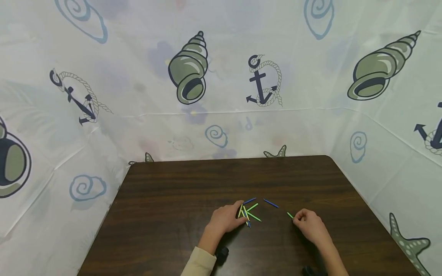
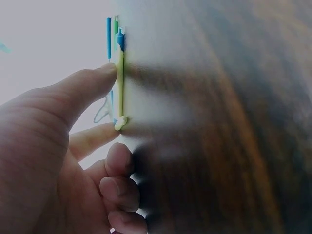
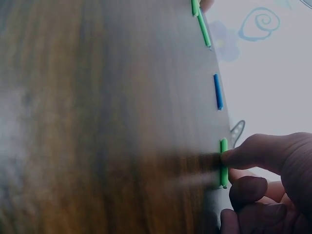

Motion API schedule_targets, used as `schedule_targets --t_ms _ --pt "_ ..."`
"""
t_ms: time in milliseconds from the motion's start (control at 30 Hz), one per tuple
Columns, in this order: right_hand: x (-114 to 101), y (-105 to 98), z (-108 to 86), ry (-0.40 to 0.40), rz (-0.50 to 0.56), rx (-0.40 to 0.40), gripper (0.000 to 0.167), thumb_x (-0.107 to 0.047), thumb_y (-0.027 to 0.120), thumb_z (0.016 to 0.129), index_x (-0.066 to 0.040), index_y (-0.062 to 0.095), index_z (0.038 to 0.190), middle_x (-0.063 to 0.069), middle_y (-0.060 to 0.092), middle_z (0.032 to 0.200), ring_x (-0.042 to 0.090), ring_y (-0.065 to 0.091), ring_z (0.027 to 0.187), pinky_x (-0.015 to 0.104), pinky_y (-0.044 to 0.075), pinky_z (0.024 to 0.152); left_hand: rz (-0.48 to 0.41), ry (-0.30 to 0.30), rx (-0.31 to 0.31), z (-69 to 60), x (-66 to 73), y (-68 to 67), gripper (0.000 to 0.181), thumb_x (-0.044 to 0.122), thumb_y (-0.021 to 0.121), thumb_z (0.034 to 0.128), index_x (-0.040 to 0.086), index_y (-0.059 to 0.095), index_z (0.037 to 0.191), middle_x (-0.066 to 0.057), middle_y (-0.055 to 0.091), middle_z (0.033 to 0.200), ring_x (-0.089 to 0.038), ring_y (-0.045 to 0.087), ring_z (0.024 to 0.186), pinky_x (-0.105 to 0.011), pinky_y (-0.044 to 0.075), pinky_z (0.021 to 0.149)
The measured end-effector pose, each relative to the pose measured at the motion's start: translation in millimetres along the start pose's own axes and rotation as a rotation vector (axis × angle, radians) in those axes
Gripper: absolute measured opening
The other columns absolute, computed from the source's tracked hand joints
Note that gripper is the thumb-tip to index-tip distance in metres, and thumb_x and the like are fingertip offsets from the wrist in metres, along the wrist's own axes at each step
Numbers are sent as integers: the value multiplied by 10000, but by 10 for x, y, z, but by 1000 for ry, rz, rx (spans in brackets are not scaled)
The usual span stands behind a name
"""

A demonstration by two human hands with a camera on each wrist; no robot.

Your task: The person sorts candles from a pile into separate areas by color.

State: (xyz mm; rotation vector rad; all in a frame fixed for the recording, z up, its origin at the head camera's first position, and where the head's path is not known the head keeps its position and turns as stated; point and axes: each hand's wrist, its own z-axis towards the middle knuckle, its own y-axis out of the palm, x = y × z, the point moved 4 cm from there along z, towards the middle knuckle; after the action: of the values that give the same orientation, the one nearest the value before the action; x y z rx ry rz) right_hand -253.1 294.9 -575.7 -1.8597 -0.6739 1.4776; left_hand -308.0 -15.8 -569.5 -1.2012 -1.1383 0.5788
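Several thin yellow, green and blue sticks lie in a loose cluster on the dark table, among them a yellow stick [image 1: 239, 211] and a green stick [image 1: 254, 217]. The left hand [image 1: 225, 219] is at the cluster's left side, thumb and index finger touching yellow sticks; in the left wrist view a yellow stick [image 2: 121, 83] spans between these fingertips. To the right, the right hand [image 1: 312, 227] pinches a green stick [image 1: 290, 215] at the table surface; the right wrist view shows this green stick [image 3: 224, 170] against the thumb. A blue stick [image 1: 271, 203] lies apart between the hands.
The brown wooden table [image 1: 165, 191] has a black object [image 1: 222, 253] beside the left forearm and another dark object [image 1: 308, 271] near the right forearm at the bottom edge. A white cloth [image 1: 228, 76] with shells and anchors surrounds the table's back and sides.
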Motion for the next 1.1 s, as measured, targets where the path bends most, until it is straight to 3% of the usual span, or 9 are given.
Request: schedule_targets --t_ms 467,633,767,1100 --pt "-27 -4 -26 0 7 -21 197 -241 729 1003 -55 699 1064 44 592 802 195 527 650 346 408 573 -19 -8 -14 -21 9 9 687 564 747 982 263 548 1566 -113 787 1161 -319 739 883 -491 571 705" --pt "-254 16 -7 -23 -9 -11 245 -322 714 1019 -92 712 1106 45 608 845 208 523 647 356 380 562 -14 1 -10 2 9 3 688 566 741 986 266 540 1573 -105 786 1137 -303 728 848 -475 561 682" --pt "-477 95 -9 -67 16 -16 203 -299 723 1022 -107 724 1091 30 587 807 193 494 618 337 360 548 -9 4 -15 14 2 12 694 574 736 988 270 532 1578 -98 783 1131 -296 727 856 -470 559 678" --pt "-866 507 -22 -181 51 -83 64 -201 762 1001 -152 745 963 -7 558 691 151 485 562 288 361 511 -16 -10 -3 14 -7 23 683 564 743 985 268 544 1568 -113 782 1195 -323 750 956 -499 585 755"
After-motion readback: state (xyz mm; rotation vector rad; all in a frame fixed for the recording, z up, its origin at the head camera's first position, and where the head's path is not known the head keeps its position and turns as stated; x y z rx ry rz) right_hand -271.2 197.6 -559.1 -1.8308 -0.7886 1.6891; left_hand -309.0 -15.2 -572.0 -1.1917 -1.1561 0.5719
